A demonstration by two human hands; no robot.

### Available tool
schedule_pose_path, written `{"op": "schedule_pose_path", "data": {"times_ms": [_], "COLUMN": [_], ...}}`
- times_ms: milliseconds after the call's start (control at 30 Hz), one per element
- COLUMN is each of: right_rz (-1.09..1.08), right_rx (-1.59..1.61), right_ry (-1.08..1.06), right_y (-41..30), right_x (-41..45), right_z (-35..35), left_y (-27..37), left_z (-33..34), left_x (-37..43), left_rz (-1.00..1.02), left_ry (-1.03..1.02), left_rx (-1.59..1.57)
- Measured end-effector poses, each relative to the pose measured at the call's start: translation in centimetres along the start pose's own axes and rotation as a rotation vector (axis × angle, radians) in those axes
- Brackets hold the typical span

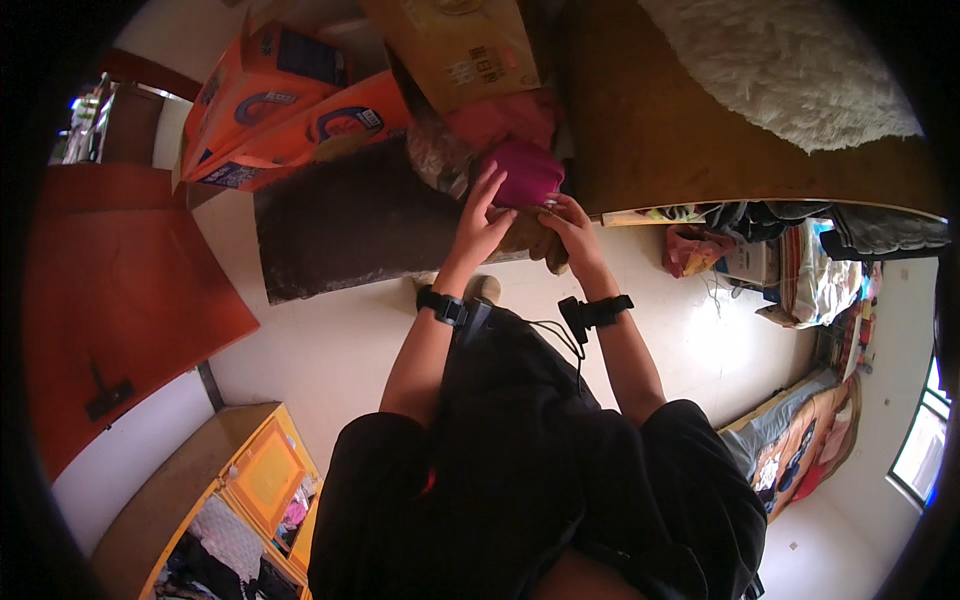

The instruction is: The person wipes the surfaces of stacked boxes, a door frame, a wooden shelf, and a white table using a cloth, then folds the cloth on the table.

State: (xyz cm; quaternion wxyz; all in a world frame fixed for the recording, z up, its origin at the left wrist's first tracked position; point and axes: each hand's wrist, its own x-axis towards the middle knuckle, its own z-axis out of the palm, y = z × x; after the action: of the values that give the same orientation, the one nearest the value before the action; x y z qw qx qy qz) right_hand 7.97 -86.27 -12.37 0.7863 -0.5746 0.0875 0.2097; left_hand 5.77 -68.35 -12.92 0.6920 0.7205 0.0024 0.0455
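Observation:
A smooth magenta cloth bundle [527,174] lies at the end of a dark bench-like surface, with my hands on either side of it. My left hand [482,223] presses along its left side, fingers spread. My right hand [573,226] has its fingertips at the bundle's lower right edge. Below it, between my hands, hangs a brown soft item [536,241], partly hidden; its kind is unclear. Pinkish-red fabric [504,118] is heaped just behind the bundle, and a clear plastic bag [439,157] sits to its left.
The dark board surface [352,225] extends leftward under orange cartons [300,120]. A brown cardboard box [469,56] stands behind. At right is a wooden tabletop [645,150] bearing white fluffy fabric [795,75]. An orange-red door [127,300] and an open yellow cabinet [262,480] are at left.

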Motion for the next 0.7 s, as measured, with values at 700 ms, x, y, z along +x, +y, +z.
{"op": "schedule_pose_path", "data": {"times_ms": [700], "right_rz": [-0.916], "right_rx": [-1.184], "right_ry": [0.230], "right_y": [-0.8], "right_x": [6.9], "right_z": [2.6], "left_y": [-1.6], "left_z": [1.3], "left_x": [2.9], "left_rz": [0.452], "left_ry": [0.058], "left_rx": [0.817]}}
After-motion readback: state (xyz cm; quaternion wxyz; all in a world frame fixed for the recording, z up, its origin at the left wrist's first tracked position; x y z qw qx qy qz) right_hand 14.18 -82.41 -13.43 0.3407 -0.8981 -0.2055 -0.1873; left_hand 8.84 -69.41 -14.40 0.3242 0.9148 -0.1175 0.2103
